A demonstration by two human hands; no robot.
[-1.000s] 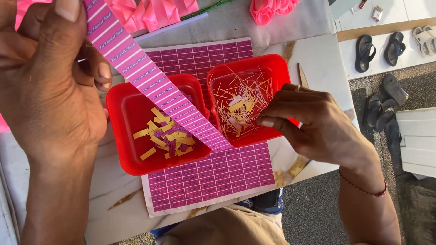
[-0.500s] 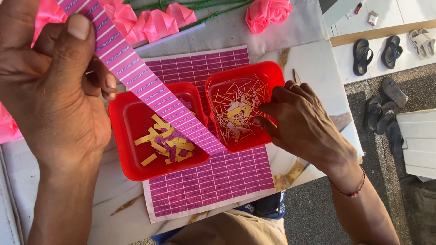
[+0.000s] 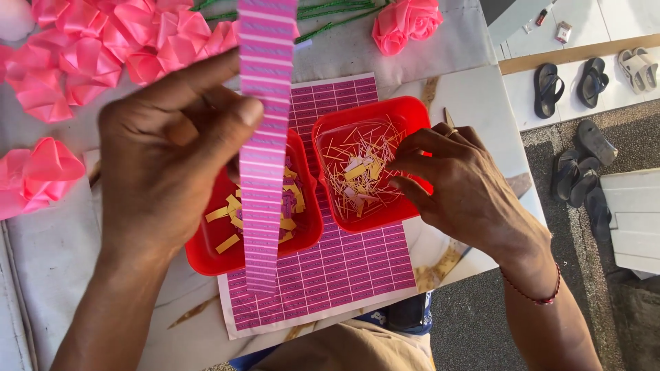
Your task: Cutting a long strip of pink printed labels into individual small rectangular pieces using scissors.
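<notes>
MOVED: long pink label strip [image 3: 264, 137] now hangs upright, no longer slanted, pinched in left hand [image 3: 172, 158] over left red plastic tray [image 3: 206, 254] of yellow slips | right hand [image 3: 454, 185] has slid into right red plastic tray [image 3: 405, 113], fingertips closed on thin sticks [image 3: 350, 161] | pink label sheet [image 3: 330, 275] lies under both trays on counter [image 3: 55, 254] | pink ribbon roses [image 3: 89, 55] beyond.

Marble table [image 3: 55, 268] — grey floor [image 3: 474, 330]

red trays [image 3: 412, 110]: two
pink label sheets [image 3: 344, 268]: one
pink label strips [image 3: 265, 137]: one
hands [image 3: 165, 158]: two
sandals [image 3: 550, 86]: about seven
</notes>
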